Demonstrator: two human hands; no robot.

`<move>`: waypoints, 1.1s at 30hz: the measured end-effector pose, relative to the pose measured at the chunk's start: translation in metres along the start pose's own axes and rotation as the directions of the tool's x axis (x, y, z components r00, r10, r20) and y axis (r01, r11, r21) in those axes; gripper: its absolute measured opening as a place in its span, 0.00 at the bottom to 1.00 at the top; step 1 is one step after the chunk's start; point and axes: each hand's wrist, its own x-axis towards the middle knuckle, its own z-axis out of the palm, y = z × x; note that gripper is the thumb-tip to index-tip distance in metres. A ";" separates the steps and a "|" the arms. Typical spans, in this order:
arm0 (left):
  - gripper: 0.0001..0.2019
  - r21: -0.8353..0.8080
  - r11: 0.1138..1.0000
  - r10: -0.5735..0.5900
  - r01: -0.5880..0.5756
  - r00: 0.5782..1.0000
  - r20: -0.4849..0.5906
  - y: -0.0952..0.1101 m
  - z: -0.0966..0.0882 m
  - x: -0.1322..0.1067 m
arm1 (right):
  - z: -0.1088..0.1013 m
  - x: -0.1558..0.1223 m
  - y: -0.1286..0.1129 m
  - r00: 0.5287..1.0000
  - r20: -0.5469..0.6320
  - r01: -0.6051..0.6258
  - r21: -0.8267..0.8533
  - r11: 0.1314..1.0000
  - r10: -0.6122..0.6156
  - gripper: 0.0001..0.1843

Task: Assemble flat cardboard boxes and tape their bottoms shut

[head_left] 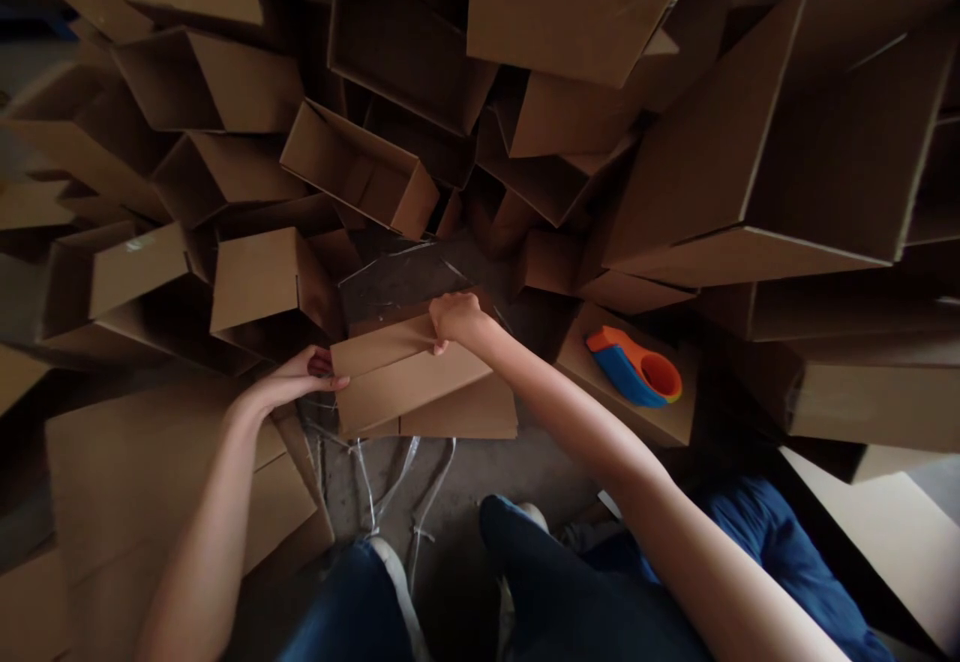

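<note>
Low in the middle of the frame, a folded cardboard carton (409,377) lies tilted between the two hands, its layers slightly fanned at the near end. The right hand (457,320) has its grip clamped over the carton's upper edge, with the thumb down on the front face. The left hand (296,379) reaches its fingers (334,367) to the carton's left end, though whether that grip has closed on the cardboard cannot be told from this view. A steady hold here would pinch across all the layers, so that none slides out, and keep both ends level. Just behind the far edge sits a dark sheet (397,282), and beyond it a heap of open cartons (360,172) crowds the upper frame, leaving little room that way. Open room lies below, over the concrete floor (465,482), where loose plastic strapping (394,482) trails near the feet. To the right, an orange and blue tape dispenser (634,367) rests on a cardboard box (577,362), near the right forearm (570,412).
</note>
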 end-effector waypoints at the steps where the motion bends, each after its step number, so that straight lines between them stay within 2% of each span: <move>1: 0.23 0.029 0.999 -0.012 0.012 1.000 -0.010 -0.004 -0.001 0.003 | 0.001 0.003 0.000 1.000 -0.003 -0.010 -0.005 1.000 0.010 0.31; 5: 0.20 0.151 0.988 -0.025 0.035 0.997 -0.073 -0.011 -0.005 0.008 | 0.005 0.005 0.005 0.999 -0.037 -0.037 -0.003 0.999 0.037 0.36; 8: 0.21 0.296 0.951 -0.086 0.088 0.996 -0.021 0.001 -0.004 0.003 | 0.019 -0.008 0.020 0.990 -0.125 -0.048 0.089 0.995 0.059 0.32; 10: 0.23 0.390 0.914 -0.128 0.116 0.992 0.005 0.015 -0.001 -0.003 | 0.035 -0.019 0.035 0.963 -0.250 -0.045 0.215 0.976 0.100 0.29; 12: 0.25 0.471 0.872 -0.157 0.133 0.988 0.011 0.028 0.002 -0.011 | 0.056 -0.026 0.052 0.893 -0.443 0.080 0.328 0.941 0.078 0.27; 13: 0.26 0.502 0.853 -0.170 0.142 0.985 0.010 0.033 0.003 -0.014 | 0.066 -0.028 0.061 0.861 -0.506 0.173 0.397 0.901 0.058 0.25; 14: 0.26 0.523 0.840 -0.178 0.148 0.984 0.008 0.036 0.005 -0.017 | 0.075 -0.028 0.070 0.856 -0.517 0.277 0.482 0.831 0.015 0.24; 15: 0.26 0.534 0.832 -0.183 0.151 0.983 0.007 0.039 0.006 -0.020 | 0.083 -0.027 0.079 0.869 -0.494 0.353 0.585 0.731 -0.024 0.24; 17: 0.26 0.538 0.831 -0.172 0.140 0.985 0.009 0.041 0.007 -0.024 | 0.095 -0.024 0.096 0.887 -0.461 0.379 0.743 0.551 0.012 0.29; 19: 0.25 0.553 0.824 -0.152 0.126 0.988 0.001 0.041 0.008 -0.025 | 0.103 -0.023 0.109 0.905 -0.418 0.333 0.812 0.480 0.080 0.34; 21: 0.25 0.573 0.812 -0.137 0.114 0.991 -0.004 0.041 0.008 -0.026 | 0.108 -0.025 0.116 0.941 -0.338 0.298 0.845 0.444 0.012 0.34; 24: 0.25 0.582 0.810 -0.118 0.075 0.992 0.037 0.042 0.006 -0.026 | 0.111 -0.031 0.115 0.955 -0.276 0.296 0.865 0.406 -0.107 0.35; 29: 0.25 0.539 0.842 -0.054 -0.022 0.991 0.124 0.046 0.006 -0.026 | 0.107 -0.038 0.111 0.955 -0.297 0.270 0.839 0.473 -0.019 0.37; 33: 0.25 0.505 0.862 -0.053 -0.033 0.986 0.155 0.046 0.010 -0.019 | 0.105 -0.038 0.117 0.965 -0.258 0.189 0.824 0.534 0.056 0.36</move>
